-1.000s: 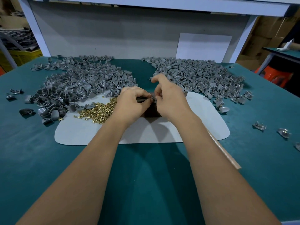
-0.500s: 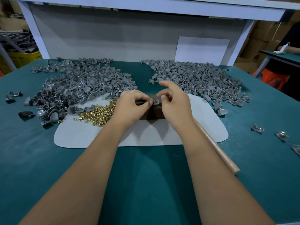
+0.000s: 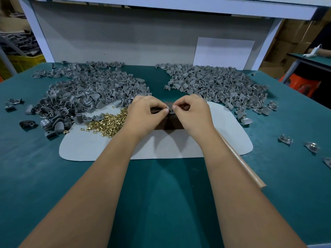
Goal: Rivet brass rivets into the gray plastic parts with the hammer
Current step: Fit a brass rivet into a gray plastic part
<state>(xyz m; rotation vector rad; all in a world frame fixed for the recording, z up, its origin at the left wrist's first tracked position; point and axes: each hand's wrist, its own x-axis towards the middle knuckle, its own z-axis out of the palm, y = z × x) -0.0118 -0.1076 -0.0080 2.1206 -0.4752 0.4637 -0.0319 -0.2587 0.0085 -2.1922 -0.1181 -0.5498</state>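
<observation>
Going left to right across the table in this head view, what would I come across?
Left pile of gray parts → brass rivets → left hand → right hand → wooden hammer handle → a few loose gray parts at the right edge.

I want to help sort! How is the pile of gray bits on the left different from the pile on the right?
The left gray pile touches the brass rivets; the right gray pile lies apart from them. The left pile spills onto the pale mat beside the left hand; the right pile skirts the mat's far edge behind the right hand. Both hold similar gray plastic parts on the green table.
</observation>
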